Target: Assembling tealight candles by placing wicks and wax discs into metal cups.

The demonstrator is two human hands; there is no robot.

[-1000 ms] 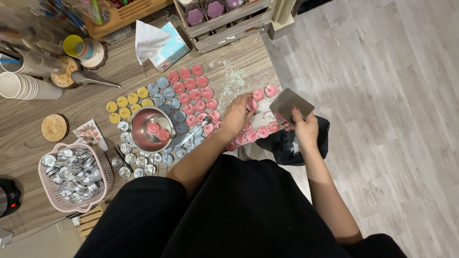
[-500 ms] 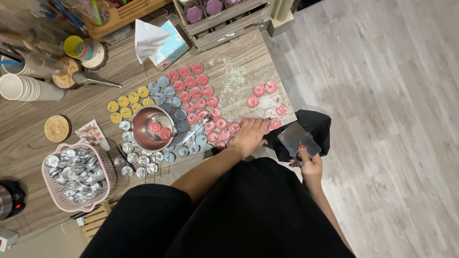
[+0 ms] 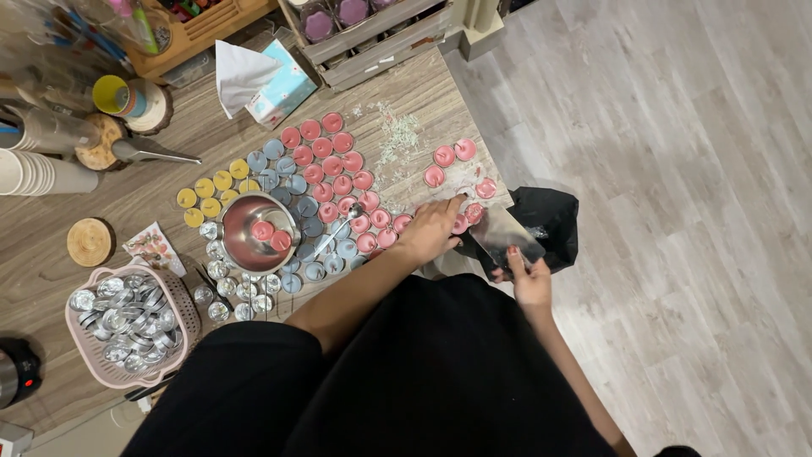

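Observation:
My left hand [image 3: 431,228] lies palm down at the wooden table's [image 3: 169,182] near right edge, its fingertips against two pink tealight candles [image 3: 467,218]. It holds nothing. My right hand [image 3: 530,279] is off the table edge and grips a flat shiny metal scraper [image 3: 505,234], held tilted over an open black bag [image 3: 550,216]. Rows of pink tealights [image 3: 330,161] cover the table's middle. A few more pink ones [image 3: 452,156] sit apart near the right edge. White wax crumbs [image 3: 397,135] are scattered between them.
A steel bowl [image 3: 254,228] holds two pink candles, with a spoon [image 3: 338,228] beside it. Blue-grey [image 3: 283,165] and yellow tealights [image 3: 211,186] lie left of the pink ones. A pink basket [image 3: 173,292] holds empty metal cups. Tissue box [image 3: 283,85], paper cups [image 3: 34,173] and crates [image 3: 381,34] stand behind.
My right hand has dropped with the scraper from the table edge down to the black bag. My left hand has slid along the table edge toward the scraper.

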